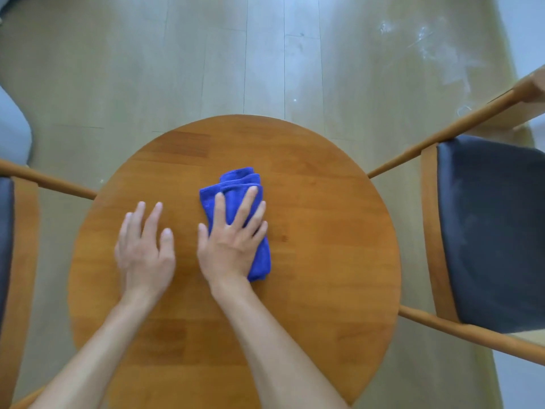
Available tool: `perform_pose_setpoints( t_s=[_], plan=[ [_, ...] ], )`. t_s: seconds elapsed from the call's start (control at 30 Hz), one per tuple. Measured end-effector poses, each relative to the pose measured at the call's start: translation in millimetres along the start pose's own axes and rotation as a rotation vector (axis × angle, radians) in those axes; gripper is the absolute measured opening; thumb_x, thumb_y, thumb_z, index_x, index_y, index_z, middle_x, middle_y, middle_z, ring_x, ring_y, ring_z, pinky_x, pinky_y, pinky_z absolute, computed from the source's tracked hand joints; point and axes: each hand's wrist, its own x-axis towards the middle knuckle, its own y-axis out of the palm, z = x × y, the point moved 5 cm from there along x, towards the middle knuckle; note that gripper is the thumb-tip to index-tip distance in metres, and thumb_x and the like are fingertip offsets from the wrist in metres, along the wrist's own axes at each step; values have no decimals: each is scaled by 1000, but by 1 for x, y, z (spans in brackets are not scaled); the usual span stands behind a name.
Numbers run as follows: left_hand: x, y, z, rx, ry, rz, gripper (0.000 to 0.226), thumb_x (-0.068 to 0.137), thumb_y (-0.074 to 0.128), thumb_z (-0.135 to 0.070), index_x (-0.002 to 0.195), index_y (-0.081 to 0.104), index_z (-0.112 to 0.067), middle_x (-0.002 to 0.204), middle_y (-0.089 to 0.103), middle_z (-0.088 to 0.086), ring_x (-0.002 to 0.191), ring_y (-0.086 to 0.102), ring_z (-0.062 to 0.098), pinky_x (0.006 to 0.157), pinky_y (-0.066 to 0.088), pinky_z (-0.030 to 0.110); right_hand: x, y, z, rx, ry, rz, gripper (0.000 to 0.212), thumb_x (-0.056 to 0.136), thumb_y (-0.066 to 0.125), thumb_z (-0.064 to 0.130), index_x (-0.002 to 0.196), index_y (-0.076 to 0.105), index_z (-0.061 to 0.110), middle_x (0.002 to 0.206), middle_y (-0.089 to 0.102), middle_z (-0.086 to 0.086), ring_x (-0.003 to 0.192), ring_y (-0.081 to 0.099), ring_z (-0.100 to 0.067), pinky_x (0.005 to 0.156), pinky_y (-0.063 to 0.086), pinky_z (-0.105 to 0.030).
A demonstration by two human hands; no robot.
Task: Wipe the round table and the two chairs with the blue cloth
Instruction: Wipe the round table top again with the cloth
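Observation:
A round wooden table (324, 231) fills the middle of the view. A folded blue cloth (236, 181) lies near its centre. My right hand (233, 240) presses flat on the cloth with straight, spread fingers. My left hand (146, 246) rests flat on the bare tabletop just left of the cloth, fingers straight. A wooden chair with a dark seat pad (489, 231) stands at the right of the table. A second chair (17, 261) shows partly at the left edge.
Pale wood-look floor (206, 54) lies beyond the table, with white scuffs (436, 45) at the upper right. A grey rounded object (11, 128) sits at the far left edge. The chairs' rails reach in close to the table's rim on both sides.

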Motion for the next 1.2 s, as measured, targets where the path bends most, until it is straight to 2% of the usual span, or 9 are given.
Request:
perform_pose_setpoints(
  t_s=[0.13,0.27,0.37,0.5,0.57,0.67,0.8,1.0,1.2],
  plan=[
    [-15,16,21,222,43,74,49,94,52,-13,142,45,-15,157,25,12,146,15,30,117,8,51,-38,8,-7,-41,-484,-52,39,89,54,26,128,57,30,154,31,-18,131,42,-43,98,42,-51],
    [-15,24,21,255,18,62,59,87,34,-33,144,39,-18,158,19,8,147,8,26,117,1,47,-65,-7,-80,-17,-708,-4,40,87,54,18,126,61,28,153,34,-13,132,42,-41,98,41,-50],
    [-15,30,24,262,29,46,60,87,27,-37,144,35,-20,159,15,6,147,3,23,117,-3,45,-44,-38,-164,-52,-492,-56,46,81,64,19,126,64,26,150,37,-17,130,44,-42,96,44,-49],
    [-17,35,23,268,42,31,59,89,25,-36,145,33,-19,159,12,7,147,1,25,114,-16,34,-44,-70,-247,-97,98,-160,50,84,69,15,133,58,19,153,30,-22,128,43,-44,91,47,-55],
    [-16,35,24,268,37,50,59,89,25,-36,145,32,-19,160,11,6,147,0,25,114,-17,33,-53,-69,-258,-125,273,-191,50,87,67,15,135,56,18,154,27,-22,127,42,-45,91,46,-57],
    [-17,33,24,267,45,71,60,89,25,-37,146,32,-19,160,12,8,148,1,25,117,-6,45,-49,-65,-253,-92,482,-287,49,89,63,16,137,53,18,154,26,-22,124,40,-48,91,40,-58],
    [-19,30,20,286,90,87,60,92,25,-34,148,32,-16,160,11,10,148,2,29,118,-1,50,-12,-54,-224,1,741,-347,50,93,53,22,142,43,20,159,13,-19,133,29,-46,100,29,-55],
    [-16,27,29,177,101,79,55,92,35,-30,146,36,-20,160,16,5,148,1,23,119,-6,43,96,-22,-70,-34,340,-259,54,92,44,34,145,39,27,161,9,-15,139,24,-38,102,29,-47],
    [-15,14,34,-107,65,45,52,87,38,-15,137,49,-7,154,31,7,147,14,22,120,0,42,63,32,99,-21,-445,-33,51,90,45,33,141,46,28,160,15,-13,139,27,-39,105,28,-46]
  ],
)
